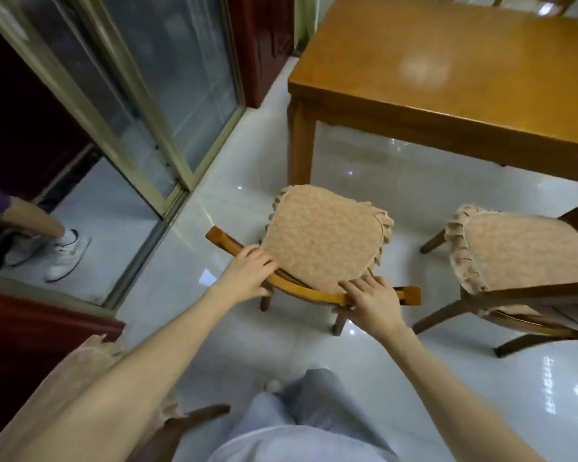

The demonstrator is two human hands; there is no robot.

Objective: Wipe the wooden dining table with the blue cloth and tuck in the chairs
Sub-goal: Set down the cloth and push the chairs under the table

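the left hand [249,273] and right hand [372,303] are both curling around the back rail of the chair [321,235], which is standing just off the tabletop [447,71] corner. pushing evenly and steering right of the table leg [301,145] is looking wise. the blue cloth is not showing.

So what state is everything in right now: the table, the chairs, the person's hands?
table: upright, top shiny with glare.
near chair: upright, out from the table, not tucked in.
second chair: upright, also out from the table.
left hand: grips the near chair's back rail.
right hand: grips the same rail, thumb underneath.
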